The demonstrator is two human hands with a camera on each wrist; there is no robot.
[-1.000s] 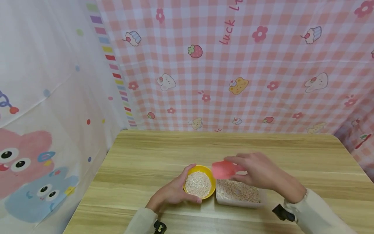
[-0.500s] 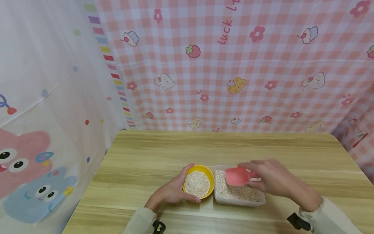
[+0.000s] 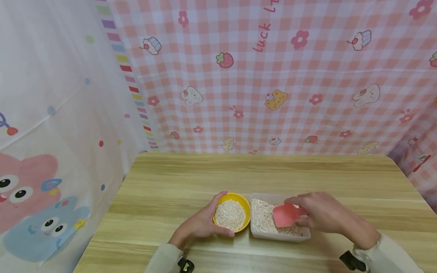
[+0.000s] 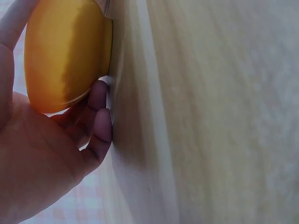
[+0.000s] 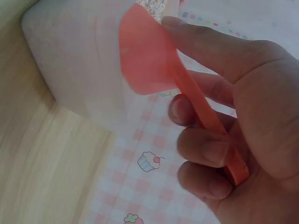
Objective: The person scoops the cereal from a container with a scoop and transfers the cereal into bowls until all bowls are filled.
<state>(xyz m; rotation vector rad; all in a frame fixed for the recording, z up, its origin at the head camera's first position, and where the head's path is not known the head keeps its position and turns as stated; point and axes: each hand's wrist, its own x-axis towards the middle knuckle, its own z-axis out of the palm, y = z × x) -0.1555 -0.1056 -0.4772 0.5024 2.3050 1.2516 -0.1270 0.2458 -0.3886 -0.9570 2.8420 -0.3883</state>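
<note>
A yellow bowl (image 3: 245, 208) holding pale flakes, like oats (image 3: 230, 215), sits on the table. My left hand (image 3: 203, 222) grips it from the left, thumb at the near side and fingers round the far side; the bowl's outer wall (image 4: 65, 56) fills the palm in the left wrist view. Just right of the bowl is a translucent rectangular container (image 3: 278, 237) of similar flakes. My right hand (image 3: 322, 212) holds a pink scoop (image 3: 284, 215) low over the container's right half. Fingers wrap the scoop's handle (image 5: 205, 109) in the right wrist view. Whether the scoop touches flakes cannot be told.
The wooden table (image 3: 191, 170) reaches back to a pink checked cloth (image 3: 211, 79) hanging behind it. A white cloth with cartoon prints (image 3: 71, 125) hangs at the left. Dark wrist straps (image 3: 351, 261) show at the sleeves.
My right hand has carried the scoop from beside the bowl's right rim, rightward and down over the container. My left hand and the bowl have stayed in place.
</note>
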